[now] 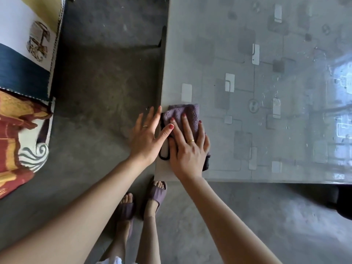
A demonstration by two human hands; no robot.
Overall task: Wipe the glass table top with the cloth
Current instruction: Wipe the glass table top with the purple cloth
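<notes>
A purple cloth (187, 114) with a black loop lies on the near left corner of the glass table top (266, 77), which covers a grey patterned sheet. My right hand (187, 147) presses flat on the cloth, fingers spread over it. My left hand (147, 138) hovers open just off the table's left edge, its thumb touching the cloth's left side. Part of the cloth is hidden under my right palm.
A grey concrete floor (106, 82) lies left of and in front of the table. A seat with patterned cushions (22, 77) stands at the far left. My feet in purple slippers (156, 193) are by the table corner. A dark object (344, 201) sits at the right.
</notes>
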